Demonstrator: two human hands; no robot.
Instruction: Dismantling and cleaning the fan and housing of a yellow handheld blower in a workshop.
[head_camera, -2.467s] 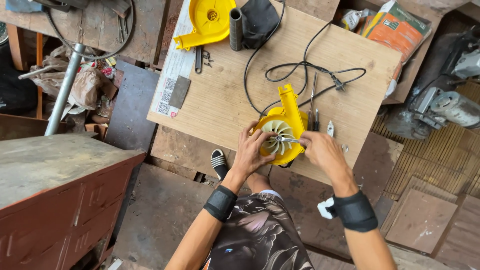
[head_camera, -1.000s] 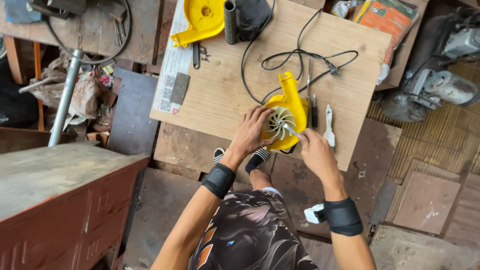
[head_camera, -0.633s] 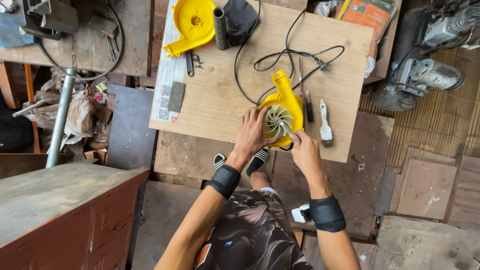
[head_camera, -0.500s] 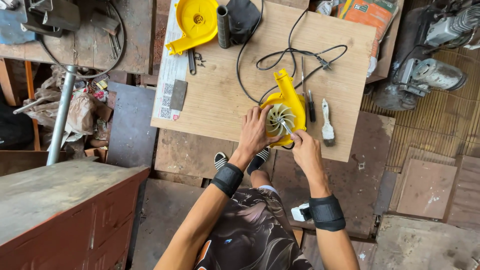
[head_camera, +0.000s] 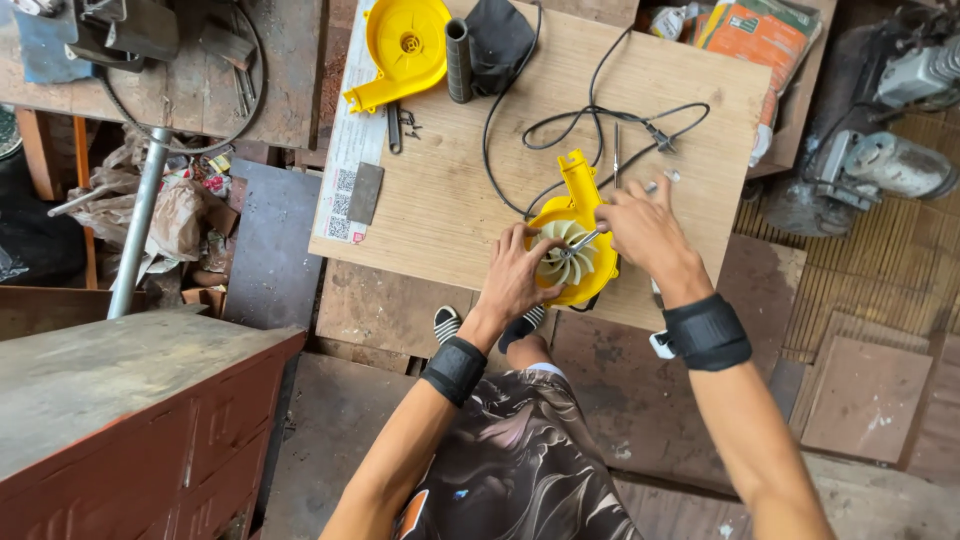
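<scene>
A yellow blower housing (head_camera: 580, 215) with a pale fan wheel (head_camera: 570, 262) lies at the near edge of a wooden board (head_camera: 450, 200). My left hand (head_camera: 515, 275) grips the housing's left rim and touches the fan wheel. My right hand (head_camera: 640, 220) holds a thin metal tool (head_camera: 585, 240), probably a screwdriver, with its tip at the fan's centre. A black power cord (head_camera: 590, 115) runs from the housing across the board.
The yellow cover half (head_camera: 400, 45), a black tube (head_camera: 458, 60) and a black cloth (head_camera: 500, 40) lie at the board's far edge. A paper strip (head_camera: 345, 170) with a grey block (head_camera: 365, 192) is left. Power tools (head_camera: 880, 160) sit right, a rusty cabinet (head_camera: 130, 400) near left.
My right hand picked up the thin tool from the board beside the housing and brought its tip to the fan's centre. My left hand stayed on the housing.
</scene>
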